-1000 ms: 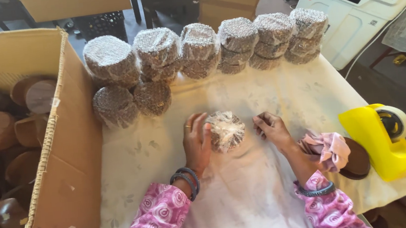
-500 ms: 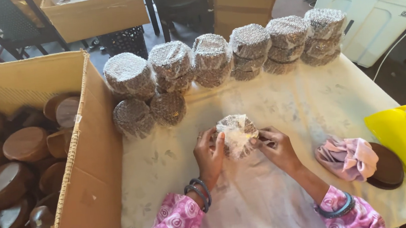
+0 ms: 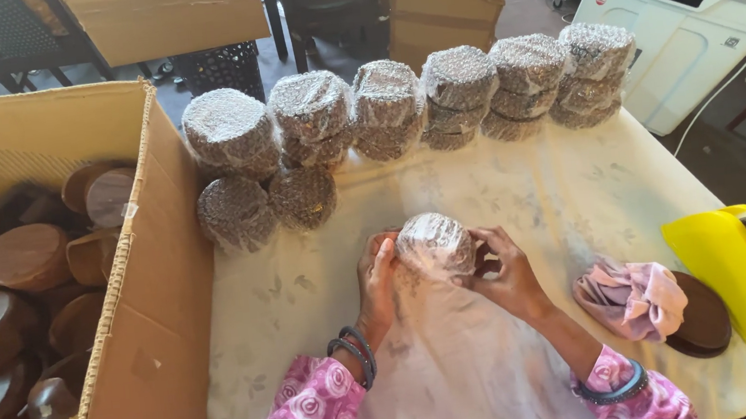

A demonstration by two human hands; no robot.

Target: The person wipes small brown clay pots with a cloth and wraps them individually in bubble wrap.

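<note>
White patterned cloth covered the surface (image 3: 574,188), with a floor, cardboard boxes and a white appliance (image 3: 703,8) beyond it at twelve to two o'clock. At the centre of the view, a round piece wrapped in bubble wrap (image 3: 434,245) stood on its edge on the cloth. The left hand (image 3: 378,278) pressed flat against its nine o'clock side, fingers together and pointing up, while the right hand (image 3: 504,270) curled around its three o'clock side, fingers bent against the wrap; both hands clamped the piece between them. A loose sheet of clear wrap (image 3: 444,359) trailed from it toward six o'clock. At twelve o'clock, a row of wrapped stacks (image 3: 408,104) lined the far edge, with two more wrapped pieces (image 3: 266,207) leaning at ten o'clock. At nine o'clock, a large open cardboard box (image 3: 157,306) held bare brown wooden discs (image 3: 22,256). At three o'clock lay a pink cloth (image 3: 632,298) over a dark disc (image 3: 703,318), and just beside it a yellow tape dispenser (image 3: 741,282).
</note>
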